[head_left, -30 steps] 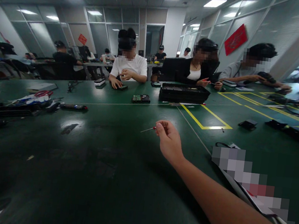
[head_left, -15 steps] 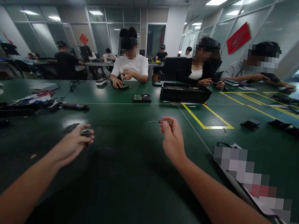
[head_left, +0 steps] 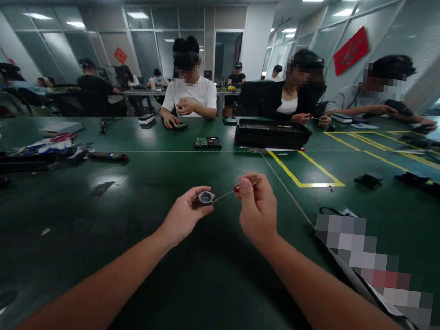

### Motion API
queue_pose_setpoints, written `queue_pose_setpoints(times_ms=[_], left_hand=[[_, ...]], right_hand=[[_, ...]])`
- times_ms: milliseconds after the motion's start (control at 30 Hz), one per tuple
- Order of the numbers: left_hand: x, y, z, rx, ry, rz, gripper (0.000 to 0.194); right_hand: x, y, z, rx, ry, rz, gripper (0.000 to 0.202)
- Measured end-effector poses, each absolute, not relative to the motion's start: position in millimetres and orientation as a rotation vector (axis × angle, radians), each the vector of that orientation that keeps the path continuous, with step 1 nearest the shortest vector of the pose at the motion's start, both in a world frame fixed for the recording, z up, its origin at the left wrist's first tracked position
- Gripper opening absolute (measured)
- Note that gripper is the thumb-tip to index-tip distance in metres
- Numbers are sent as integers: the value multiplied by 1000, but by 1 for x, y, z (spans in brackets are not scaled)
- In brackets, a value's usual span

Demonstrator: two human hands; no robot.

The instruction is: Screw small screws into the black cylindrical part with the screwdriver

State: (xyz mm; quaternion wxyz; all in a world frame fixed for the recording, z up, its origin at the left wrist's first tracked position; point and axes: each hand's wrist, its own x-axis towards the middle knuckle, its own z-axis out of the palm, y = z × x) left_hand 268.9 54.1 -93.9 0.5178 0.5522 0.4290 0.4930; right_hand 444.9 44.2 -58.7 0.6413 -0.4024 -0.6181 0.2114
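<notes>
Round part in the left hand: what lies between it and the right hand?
The head view shows a thin tool shaft, extending from the right hand toward the round part; contact is unclear.

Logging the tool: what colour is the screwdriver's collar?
The collar is red, seen best in the head view.
</notes>
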Motion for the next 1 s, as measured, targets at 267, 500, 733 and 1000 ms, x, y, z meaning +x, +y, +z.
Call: queue_pose_setpoints(times_ms=[267,500,733,1000], left_hand=[[253,56,-107,1506,1088,1170,45],[253,52,-103,1634,1154,1150,43],[251,55,-106,1628,1174,1181,45],[248,57,-106,1708,1272,1189,44]], right_hand=[[444,45,-63,-929,-1438,515,18],[442,47,-67,-949,-1488,574,18],[442,44,-64,-1017,-1566,429,15],[444,44,-63,-1028,-1630,427,15]])
